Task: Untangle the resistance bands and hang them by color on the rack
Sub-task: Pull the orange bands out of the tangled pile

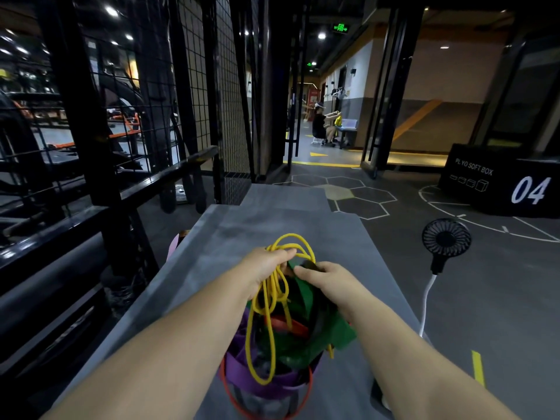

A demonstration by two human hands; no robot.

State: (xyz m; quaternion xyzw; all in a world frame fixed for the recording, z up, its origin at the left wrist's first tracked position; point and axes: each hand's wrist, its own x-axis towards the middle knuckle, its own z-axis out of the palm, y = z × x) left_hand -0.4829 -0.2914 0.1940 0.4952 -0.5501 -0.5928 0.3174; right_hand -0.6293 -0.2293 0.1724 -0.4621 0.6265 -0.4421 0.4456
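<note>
A tangled bundle of resistance bands hangs over the grey surface (212,262) in front of me. My left hand (266,268) grips several loops of the yellow tube band (266,298), which droop down past the pile. My right hand (324,278) pinches the upper edge of the wide green band (306,295) near a black piece. Below lie a purple band (242,368), an orange-red band (281,324), a thin red loop (236,401) and a black band (318,322), all knotted together.
A black metal rack with wire mesh (127,122) stands along the left. A small black fan (445,237) with a white cable stands on the floor at the right. A black plyo soft box (500,183) sits at far right. A person (321,125) sits far down the corridor.
</note>
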